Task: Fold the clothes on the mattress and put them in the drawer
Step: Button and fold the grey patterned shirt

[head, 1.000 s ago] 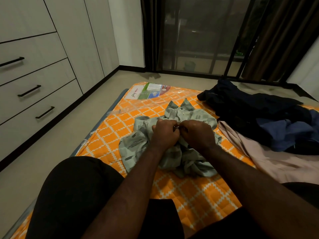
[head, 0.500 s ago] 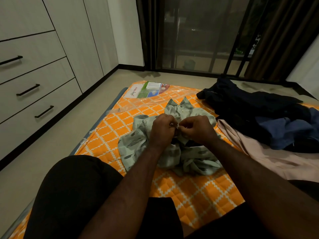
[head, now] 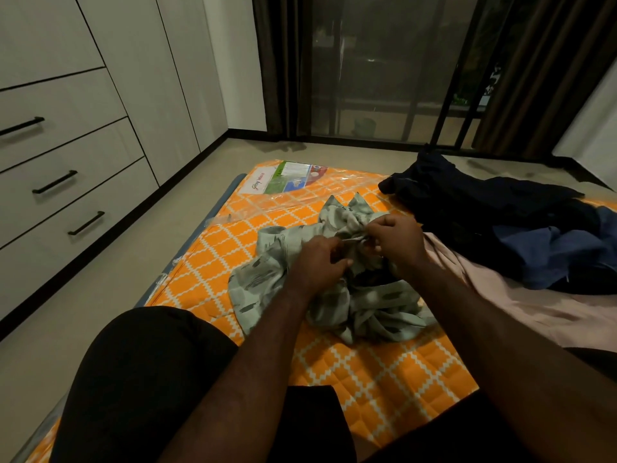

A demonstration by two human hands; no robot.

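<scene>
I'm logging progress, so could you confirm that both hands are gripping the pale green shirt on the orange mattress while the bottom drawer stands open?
Not quite: the head view shows the bottom drawer closed, flush with the others. Otherwise right: the left hand and right hand both grip the pale green shirt on the orange mattress.

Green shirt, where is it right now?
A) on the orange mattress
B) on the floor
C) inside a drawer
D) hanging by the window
A: the green shirt lies crumpled on the mattress, and the left hand and right hand pinch it.
</scene>
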